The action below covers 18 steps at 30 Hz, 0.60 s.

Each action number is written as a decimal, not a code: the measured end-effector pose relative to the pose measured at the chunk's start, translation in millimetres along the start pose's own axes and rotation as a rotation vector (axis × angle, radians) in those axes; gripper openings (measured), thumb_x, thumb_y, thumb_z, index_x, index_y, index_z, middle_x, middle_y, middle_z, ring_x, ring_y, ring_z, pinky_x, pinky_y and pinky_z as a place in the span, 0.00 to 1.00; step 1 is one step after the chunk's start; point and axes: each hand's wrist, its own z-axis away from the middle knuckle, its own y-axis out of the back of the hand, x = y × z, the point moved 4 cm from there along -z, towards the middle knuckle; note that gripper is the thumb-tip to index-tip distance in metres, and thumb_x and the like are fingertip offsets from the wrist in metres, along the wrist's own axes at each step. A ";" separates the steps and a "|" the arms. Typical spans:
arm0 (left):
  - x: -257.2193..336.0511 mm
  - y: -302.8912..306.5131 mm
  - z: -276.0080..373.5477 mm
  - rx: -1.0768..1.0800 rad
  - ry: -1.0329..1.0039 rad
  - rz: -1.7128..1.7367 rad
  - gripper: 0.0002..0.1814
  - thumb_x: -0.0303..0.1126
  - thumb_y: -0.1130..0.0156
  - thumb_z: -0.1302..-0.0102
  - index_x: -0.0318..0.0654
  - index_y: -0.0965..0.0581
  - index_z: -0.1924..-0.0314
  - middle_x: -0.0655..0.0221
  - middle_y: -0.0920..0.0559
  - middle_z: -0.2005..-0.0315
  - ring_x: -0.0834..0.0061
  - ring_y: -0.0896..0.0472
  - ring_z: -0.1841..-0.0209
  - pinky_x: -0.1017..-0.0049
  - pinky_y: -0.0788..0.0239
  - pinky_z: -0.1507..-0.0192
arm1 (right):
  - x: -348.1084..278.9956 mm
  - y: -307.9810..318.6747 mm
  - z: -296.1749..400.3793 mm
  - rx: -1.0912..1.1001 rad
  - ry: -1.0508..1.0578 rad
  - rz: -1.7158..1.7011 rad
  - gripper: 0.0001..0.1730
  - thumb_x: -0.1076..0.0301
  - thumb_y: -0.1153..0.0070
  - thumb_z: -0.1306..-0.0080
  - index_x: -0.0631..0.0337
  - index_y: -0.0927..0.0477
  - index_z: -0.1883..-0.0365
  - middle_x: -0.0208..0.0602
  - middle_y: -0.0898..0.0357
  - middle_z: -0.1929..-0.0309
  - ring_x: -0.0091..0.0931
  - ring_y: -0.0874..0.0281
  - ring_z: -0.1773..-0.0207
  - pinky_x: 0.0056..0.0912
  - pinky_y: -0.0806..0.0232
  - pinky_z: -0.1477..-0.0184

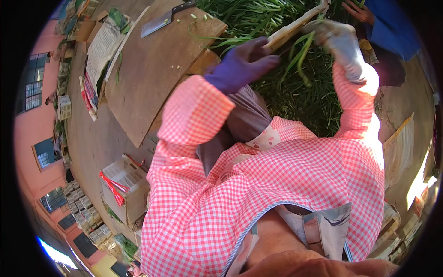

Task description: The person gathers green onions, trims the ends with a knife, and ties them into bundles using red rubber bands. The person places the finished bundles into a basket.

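My left hand (244, 64), in a purple glove, is raised beside a pale wooden bar (294, 26), its fingers apart with nothing seen in them. Blurred by motion, my right hand (328, 33) wears a greyish, soiled glove at the bar's other side. Long green leaves (303, 55) hang by its fingers; whether it grips them is not plain. Behind the bar lies a heap of cut green stalks (256, 17) with pale ends. More loose leaves (304, 107) cover the place below my hands. A cleaver (164, 22) with a dark handle rests on the wooden board (148, 76) at the left.
Another person's hand (360, 12) and blue sleeve (394, 31) are close at the upper right. Small cut pieces lie on the board. A box (126, 188) with red ties stands at the lower left. Stacked crates (84, 211) line the far wall. A pale sack (399, 149) lies at the right.
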 end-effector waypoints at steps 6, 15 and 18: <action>-43.3 -56.4 4.5 0.013 0.203 0.410 0.16 0.37 0.42 0.36 0.34 0.27 0.54 0.73 0.25 0.74 0.85 0.28 0.77 0.81 0.35 0.74 | 31.4 -71.3 12.9 -0.234 -0.001 0.100 0.13 0.64 0.49 0.36 0.66 0.22 0.70 0.33 0.26 0.81 0.19 0.30 0.77 0.23 0.36 0.73; -43.1 25.1 69.8 0.285 0.311 0.389 0.19 0.34 0.49 0.34 0.31 0.29 0.47 0.77 0.30 0.82 0.87 0.31 0.80 0.85 0.37 0.74 | 100.7 -85.1 -20.7 -0.215 0.077 0.844 0.21 0.60 0.46 0.42 0.56 0.26 0.50 0.46 0.23 0.71 0.42 0.24 0.65 0.42 0.32 0.60; -31.2 36.0 81.4 0.361 0.288 0.417 0.19 0.31 0.51 0.34 0.26 0.31 0.46 0.75 0.30 0.82 0.85 0.32 0.79 0.84 0.38 0.74 | 85.1 -131.8 -64.1 -0.283 0.055 0.716 0.21 0.59 0.46 0.42 0.55 0.26 0.50 0.47 0.22 0.69 0.41 0.23 0.62 0.41 0.31 0.59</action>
